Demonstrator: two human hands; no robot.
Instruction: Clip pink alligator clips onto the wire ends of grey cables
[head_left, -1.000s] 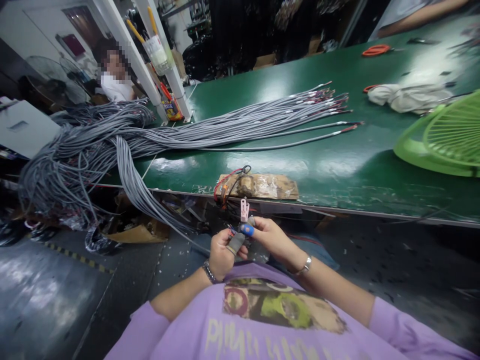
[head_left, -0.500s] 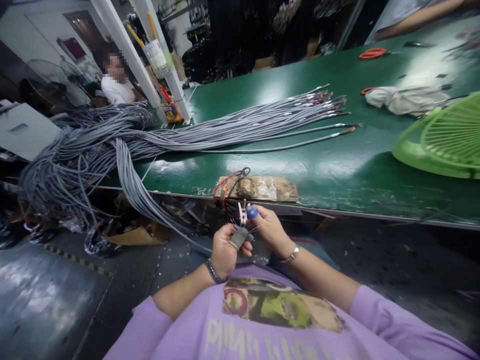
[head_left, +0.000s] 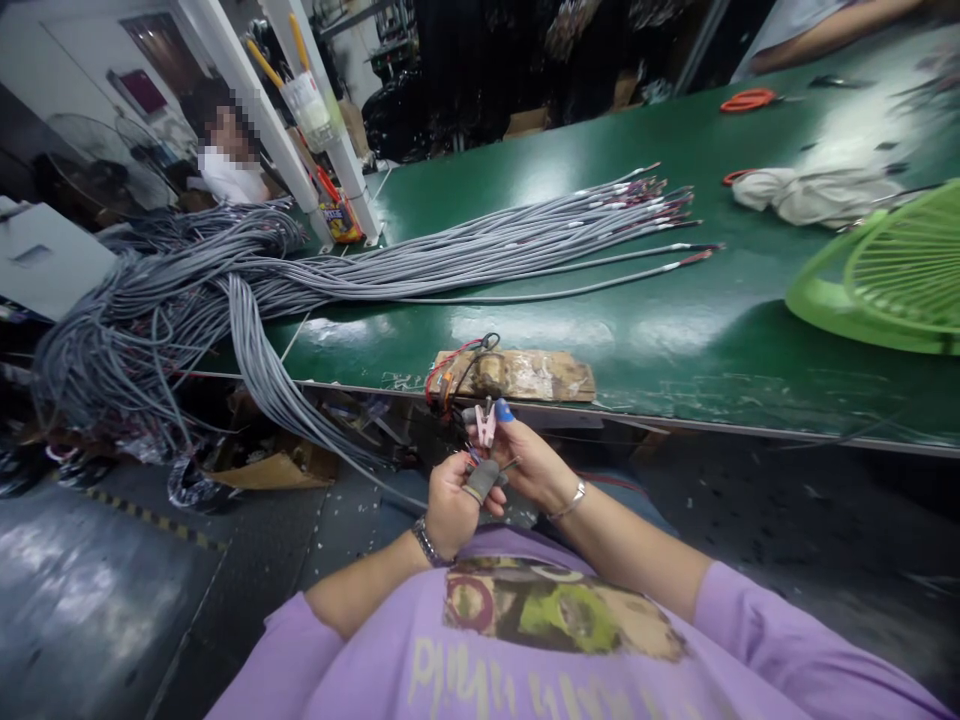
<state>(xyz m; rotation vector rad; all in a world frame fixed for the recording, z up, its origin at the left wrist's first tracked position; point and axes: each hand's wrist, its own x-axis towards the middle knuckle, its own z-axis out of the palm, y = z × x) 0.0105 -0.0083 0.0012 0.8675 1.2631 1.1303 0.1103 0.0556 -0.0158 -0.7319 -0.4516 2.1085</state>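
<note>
My left hand (head_left: 452, 505), its thumb in a grey finger cover, is closed on the stripped end of a grey cable (head_left: 405, 497). Thin coloured wires (head_left: 472, 456) fan out above its fingers. My right hand (head_left: 536, 462), with blue tape on one fingertip, is curled round a small pink clip (head_left: 486, 425); exactly how the fingers grip it is partly hidden. Both hands are close together in front of the bench edge. Just beyond them, a wooden board (head_left: 547, 377) with red and black leads (head_left: 450, 375) lies along that edge.
Many grey cables (head_left: 450, 256) lie across the green bench (head_left: 660, 350) and hang off at the left. To the right are a green fan (head_left: 900, 270), a white cloth (head_left: 817, 195) and orange-handled scissors (head_left: 748, 100). Other people are across the bench and at the far left.
My right hand has shifted slightly left and its fingers now reach round the pink clip. My left hand has moved a little to the right with the cable.
</note>
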